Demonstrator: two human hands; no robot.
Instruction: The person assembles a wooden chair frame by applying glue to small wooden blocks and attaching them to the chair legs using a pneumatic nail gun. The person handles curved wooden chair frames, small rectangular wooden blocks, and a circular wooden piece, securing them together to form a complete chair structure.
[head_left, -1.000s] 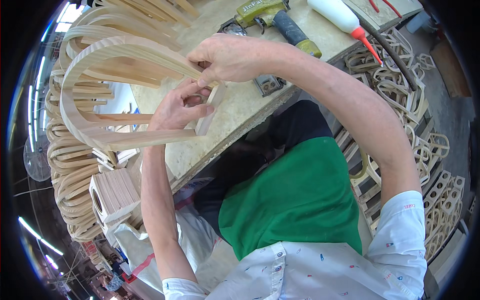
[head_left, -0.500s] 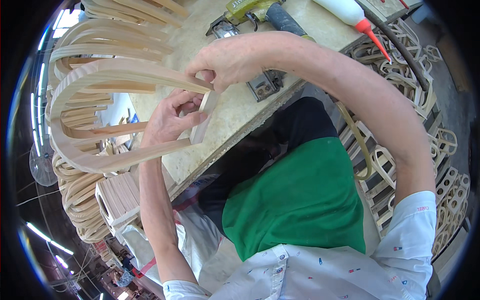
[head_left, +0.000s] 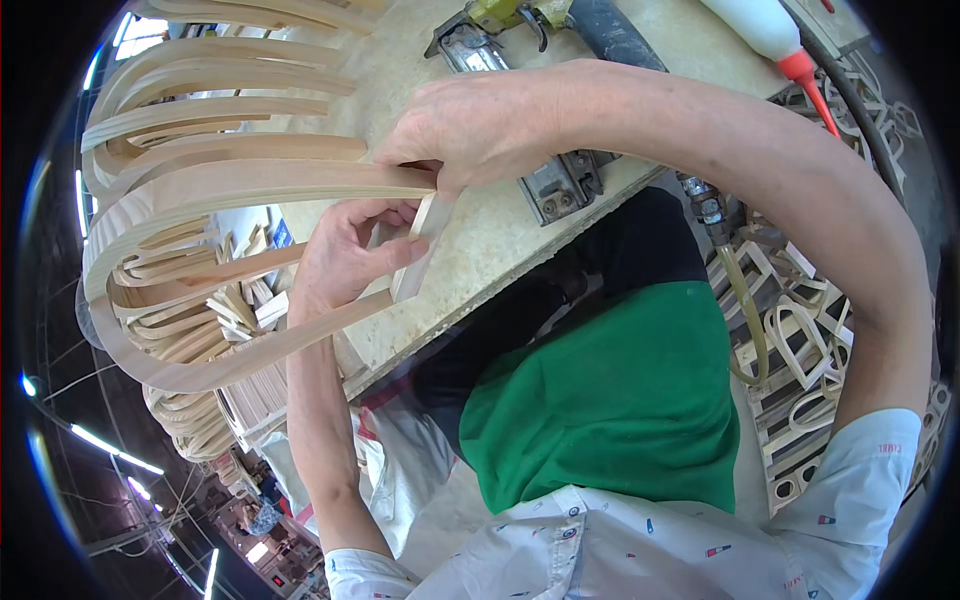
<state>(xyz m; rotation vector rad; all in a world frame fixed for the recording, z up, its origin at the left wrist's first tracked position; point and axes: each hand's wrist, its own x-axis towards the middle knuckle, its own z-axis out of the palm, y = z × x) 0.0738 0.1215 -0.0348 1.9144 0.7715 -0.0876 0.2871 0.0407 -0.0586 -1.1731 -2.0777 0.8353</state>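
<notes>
Workbench (head_left: 520, 230), pale board top, runs diagonally across the view; the person stands at its near edge in a green apron (head_left: 610, 400). Stacks of bent wooden hoops (head_left: 190, 420) stand at the left, more looped wooden frames (head_left: 800, 340) at the right. On the bench top: a pneumatic nailer (head_left: 500, 20) at the far edge, a white glue bottle with a red nozzle (head_left: 775, 35), a metal bracket (head_left: 560, 185) near the bench edge. Piece in hand is a U-shaped bent-wood frame (head_left: 200, 200), curve to the left, its two open ends over the bench edge. Right hand (head_left: 480, 125) is closed, pinching the end of the upper limb from above. Left hand (head_left: 345, 255) is closed with thumb and fingers gripping a short flat wooden slat (head_left: 420, 245), which stands upright between the two limb ends, its top touching the upper limb; contact at the lower limb is hidden by the fingers. Judgement on handling: the frame looks thin and light, springy across the open ends, so the limbs likely flex in or out under slight pressure; stiff along the grain, with dry, non-slippery faces. Best hold appears to be close to the limb ends, as now, where the spread is controlled. The slat is small and light, easily tipped; grip across its flat faces.
</notes>
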